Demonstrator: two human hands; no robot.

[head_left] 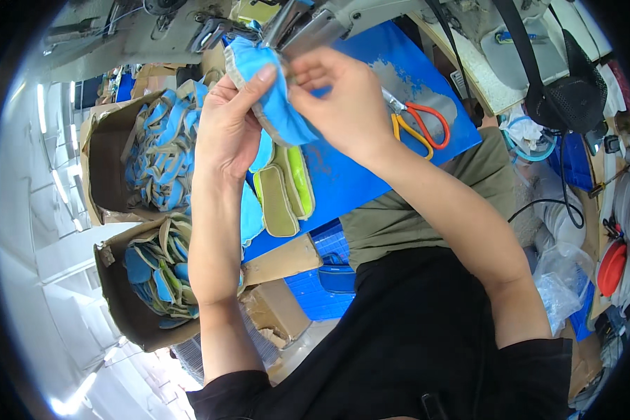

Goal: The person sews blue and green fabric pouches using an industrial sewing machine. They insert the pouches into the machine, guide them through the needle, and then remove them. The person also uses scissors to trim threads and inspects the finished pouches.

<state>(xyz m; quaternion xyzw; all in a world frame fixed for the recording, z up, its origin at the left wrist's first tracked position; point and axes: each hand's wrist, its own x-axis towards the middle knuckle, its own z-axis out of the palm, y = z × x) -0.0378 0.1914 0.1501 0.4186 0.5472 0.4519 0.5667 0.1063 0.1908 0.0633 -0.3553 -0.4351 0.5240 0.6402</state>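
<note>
Hands up near the sewing machine head, both on one blue fabric piece with a grey-beige bound edge (276, 105). Left hand (225, 129) wraps it from the left, thumb pressed flat across the upper face, fingers behind — clamped on the fabric. Right hand (343, 101) pinches the right edge of the same piece, fingertips curled in; grip closed on it too. Piece sits raised above the blue work surface (371, 168), just under the grey metal sewing machine arm (329, 24).

Below the hands: a small stack of olive-and-lime padded oval pieces (285, 192) lying on the blue surface, one light blue piece beside it at left. Orange-and-yellow-handled scissors (416, 126) rest on the same surface, right of the right wrist, not touching it.

Left of the forearm: two open brown cardboard boxes — upper box (101, 168) and lower box (119, 301) — both filled with loose blue and beige cut pieces. Blue plastic crate (329, 280) below the table edge. Black mesh cap (570, 94) hangs at far right.
</note>
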